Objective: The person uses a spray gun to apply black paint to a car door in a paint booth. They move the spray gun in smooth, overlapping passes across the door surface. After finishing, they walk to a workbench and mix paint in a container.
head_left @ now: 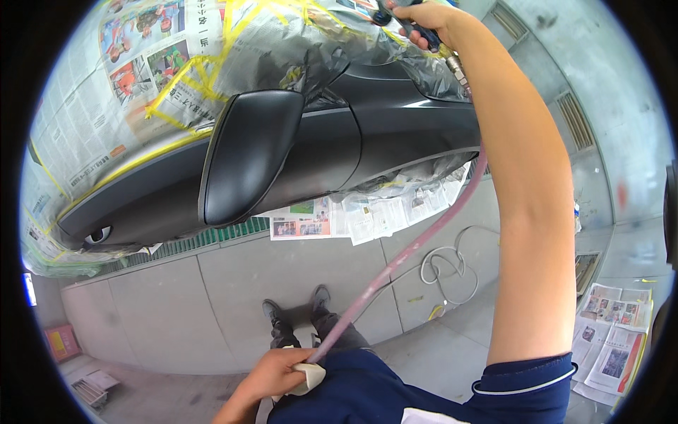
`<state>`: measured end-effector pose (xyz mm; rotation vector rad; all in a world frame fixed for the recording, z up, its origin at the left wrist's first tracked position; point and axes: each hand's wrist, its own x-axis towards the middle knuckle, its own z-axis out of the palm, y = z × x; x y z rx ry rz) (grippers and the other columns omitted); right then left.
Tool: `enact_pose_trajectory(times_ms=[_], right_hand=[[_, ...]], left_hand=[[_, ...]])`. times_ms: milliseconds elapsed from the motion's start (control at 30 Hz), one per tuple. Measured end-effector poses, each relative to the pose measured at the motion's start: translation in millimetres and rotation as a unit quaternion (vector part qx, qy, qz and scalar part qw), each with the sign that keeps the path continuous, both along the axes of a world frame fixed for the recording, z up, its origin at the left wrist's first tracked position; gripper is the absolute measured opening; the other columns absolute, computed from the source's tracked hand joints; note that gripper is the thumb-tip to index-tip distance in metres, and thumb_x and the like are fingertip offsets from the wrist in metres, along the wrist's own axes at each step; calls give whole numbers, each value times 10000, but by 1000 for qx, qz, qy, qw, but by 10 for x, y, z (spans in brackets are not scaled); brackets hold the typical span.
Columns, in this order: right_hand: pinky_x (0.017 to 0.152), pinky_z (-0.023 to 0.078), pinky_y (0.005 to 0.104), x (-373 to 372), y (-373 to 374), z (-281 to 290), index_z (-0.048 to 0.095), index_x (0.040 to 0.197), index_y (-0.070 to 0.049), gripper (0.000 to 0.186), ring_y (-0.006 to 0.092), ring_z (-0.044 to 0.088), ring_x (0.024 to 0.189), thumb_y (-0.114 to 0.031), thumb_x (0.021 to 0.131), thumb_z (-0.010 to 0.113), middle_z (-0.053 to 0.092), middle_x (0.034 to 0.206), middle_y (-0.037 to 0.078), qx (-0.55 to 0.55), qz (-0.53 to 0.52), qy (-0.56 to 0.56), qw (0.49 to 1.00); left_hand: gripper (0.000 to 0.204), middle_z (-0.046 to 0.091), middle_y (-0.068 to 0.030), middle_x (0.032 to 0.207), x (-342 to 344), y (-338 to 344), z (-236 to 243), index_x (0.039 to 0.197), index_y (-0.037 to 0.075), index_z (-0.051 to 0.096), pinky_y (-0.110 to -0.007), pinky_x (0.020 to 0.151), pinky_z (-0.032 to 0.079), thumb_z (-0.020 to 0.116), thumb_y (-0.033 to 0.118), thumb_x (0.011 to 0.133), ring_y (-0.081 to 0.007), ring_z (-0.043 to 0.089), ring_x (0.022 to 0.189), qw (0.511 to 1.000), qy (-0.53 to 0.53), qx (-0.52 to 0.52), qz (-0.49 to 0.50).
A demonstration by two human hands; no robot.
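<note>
At the top of the view my right hand [424, 21] is raised and wrapped round the dark handle of a spray gun [427, 37]; its front end is cut off by the frame edge. From the gun's metal coupling [457, 69] a dull pink air hose [395, 265] runs down across my front. Low in the view, my left hand [272, 374] is closed on the hose, with a pale cloth [307, 379] bunched in the same grip. Beyond the hose stands a car's dark matte side panel [318, 145] with a wing mirror [251, 155] sticking out toward me. The gun is above the panel's far right part.
Newspaper masking [78, 116] and yellow tape [224, 49] cover the car's upper body. More newspaper sheets [381, 215] hang below the panel. A green floor grating [205, 239] runs beneath the car. A grey hose [445, 272] lies coiled on the floor; newspapers [614, 339] lie at right.
</note>
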<state>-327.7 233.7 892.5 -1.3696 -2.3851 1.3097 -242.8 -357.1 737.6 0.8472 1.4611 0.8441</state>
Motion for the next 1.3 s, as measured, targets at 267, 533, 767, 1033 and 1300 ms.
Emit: enact_pose_trajectory(times_ms=[267,533,767,1033,1300], right_hand=[[391,370,321,383,470,-18,570,781,-13,431,149,419,366,-403,964,554,491,523,64,184,-74,-61,978],[437,410,249,553,142,90,606,990,2,309,87,508,552,-306,962,602,612,843,45,1,32,224,974],[409,402,299,1012,320,-400,574,956,27,367,121,515,531,-331,929,650,599,816,79,-47,-72,293,952],[397,392,270,2129,-94,-872,552,913,-2,336,114,497,503,-331,968,593,556,765,50,-60,-284,284,914],[437,378,242,1972,-973,-943,531,1216,-58,382,88,480,511,-375,1005,546,643,997,54,-255,-42,375,891]], left_hand=[[453,696,-119,960,114,224,-71,1242,113,650,-362,726,522,674,132,790,-292,666,800,998,40,36,-36],[395,689,-118,927,-5,311,31,1163,100,679,-361,728,522,663,97,769,-303,666,827,995,90,14,-38],[380,688,-129,874,-106,321,110,1121,109,700,-366,711,522,628,75,749,-308,662,784,992,115,-48,-8],[401,699,-131,853,-234,137,112,1128,112,710,-351,696,528,619,80,738,-292,666,734,979,140,-144,-19],[358,714,-111,931,-277,-74,-55,1125,138,715,-351,731,532,671,142,771,-280,681,818,963,245,-66,-91]])
